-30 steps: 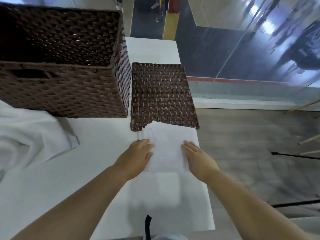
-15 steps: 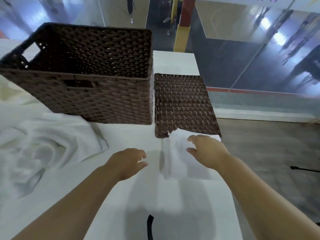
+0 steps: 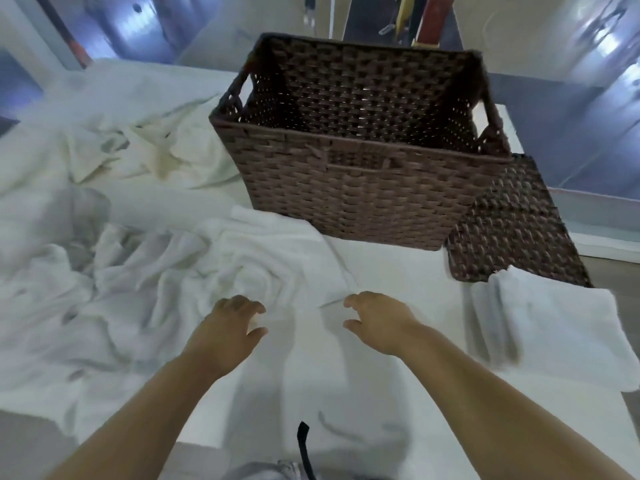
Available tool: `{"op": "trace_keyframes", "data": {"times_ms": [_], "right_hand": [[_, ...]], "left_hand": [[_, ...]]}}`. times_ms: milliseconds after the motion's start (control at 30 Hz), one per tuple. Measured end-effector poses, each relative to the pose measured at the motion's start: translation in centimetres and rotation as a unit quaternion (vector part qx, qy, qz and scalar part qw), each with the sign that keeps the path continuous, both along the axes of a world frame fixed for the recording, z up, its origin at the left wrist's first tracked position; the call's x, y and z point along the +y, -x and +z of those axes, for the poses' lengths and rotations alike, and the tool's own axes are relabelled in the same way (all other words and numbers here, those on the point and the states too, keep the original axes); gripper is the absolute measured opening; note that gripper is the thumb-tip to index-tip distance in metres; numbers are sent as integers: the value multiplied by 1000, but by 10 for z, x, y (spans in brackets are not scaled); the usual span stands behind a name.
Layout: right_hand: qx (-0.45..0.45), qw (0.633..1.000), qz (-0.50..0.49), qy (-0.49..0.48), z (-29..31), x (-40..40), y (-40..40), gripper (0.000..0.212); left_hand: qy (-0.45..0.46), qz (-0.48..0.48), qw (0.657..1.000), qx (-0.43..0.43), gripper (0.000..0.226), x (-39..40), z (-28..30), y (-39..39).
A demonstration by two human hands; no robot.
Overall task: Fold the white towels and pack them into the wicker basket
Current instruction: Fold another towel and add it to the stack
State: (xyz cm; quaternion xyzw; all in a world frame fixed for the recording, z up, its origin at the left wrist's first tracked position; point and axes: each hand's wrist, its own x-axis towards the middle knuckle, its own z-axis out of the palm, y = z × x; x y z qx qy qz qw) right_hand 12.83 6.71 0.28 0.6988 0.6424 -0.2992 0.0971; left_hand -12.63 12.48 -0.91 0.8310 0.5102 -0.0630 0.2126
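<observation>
Both hands' grip loose, empty: left hand [image 3: 232, 320], right hand [image 3: 375, 318] over crumpled towel [image 3: 277, 258]. Could snag two layers, drag pile off surface [image 3: 388, 268].

The basket [image 3: 363, 188] stands at the far middle of the bench [image 3: 391, 271]. Its lid [image 3: 512, 230] lies flat just to the right, touching its lower right corner. A folded towel [image 3: 547, 327] lies nearer, at the right edge, its far end overlapping the lid. A crumpled heap of towels [image 3: 138, 265] spreads over the left side (reaching up to the basket's left wall). The left hand [image 3: 228, 327] rests at the heap's near right edge; the right hand [image 3: 377, 320] is beside it, between heap and folded towel.
</observation>
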Motion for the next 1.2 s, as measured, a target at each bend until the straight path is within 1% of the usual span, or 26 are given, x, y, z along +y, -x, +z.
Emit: {"op": "trace_keyframes", "data": {"times_ms": [100,167,233,267,333,400,433,500,600,700,767,833,867,900,933,967,1000,1067,1100,1133,1200], "right_hand": [[2,999,17,-37,-12,22,33,60],[0,998,37,-43,-20,34,50,71],[-8,998,64,-23,-31,43,61,75],[-12,997,73,-3,-37,46,64,75],[-26,996,83,27,-45,45,66,71],[-32,996,76,23,-47,39,64,65],[-28,997,63,17,-47,34,62,62],[-20,999,29,9,-45,20,52,59],[-35,999,-21,7,-43,-5,26,55],[-64,995,-72,19,-42,-23,-3,50],[-86,989,-119,28,-37,-26,-13,47],[-93,981,-170,0,-31,-26,-10,46],[-77,978,-192,-26,-27,-26,-4,46],[-47,976,-206,-48,-23,-26,3,48],[-11,977,-205,-64,-20,-26,13,51],[17,980,-188,-70,-19,-28,23,54],[29,984,-162,-62,-20,-29,33,57],[28,992,-124,-15,-27,-32,46,60],[24,992,-122,12,-33,-35,48,59],[20,991,-125,32,-37,-37,46,58],[-4,990,-133,49,-46,-44,34,54]], "left_hand": [[-79,-15,997,5,57,14,-9,29],[-95,-16,995,23,74,22,-16,40],[-84,-38,995,38,82,25,-20,45],[-62,-33,997,37,80,25,-23,46],[24,14,999,42,73,27,-27,47],[52,23,997,50,68,27,-27,45],[47,15,998,44,64,27,-27,44],[49,-31,998,22,52,27,-28,43],[101,-79,992,-21,35,26,-33,38],[152,-109,976,-108,37,19,-36,21],[172,-137,969,-114,31,15,-35,7],[161,-122,973,-110,28,16,-34,-5],[128,-108,978,-125,28,18,-32,-9],[63,-99,981,-152,30,22,-33,-13],[-10,-92,984,-154,34,26,-36,-15],[-61,-73,987,-131,41,32,-38,-16],[-64,-42,994,-83,50,39,-39,-17],[17,-1,999,27,67,51,-45,-14],[51,-8,997,64,69,56,-49,-10],[70,-29,994,83,67,60,-54,-7],[63,-78,991,89,55,61,-54,-6]]}}
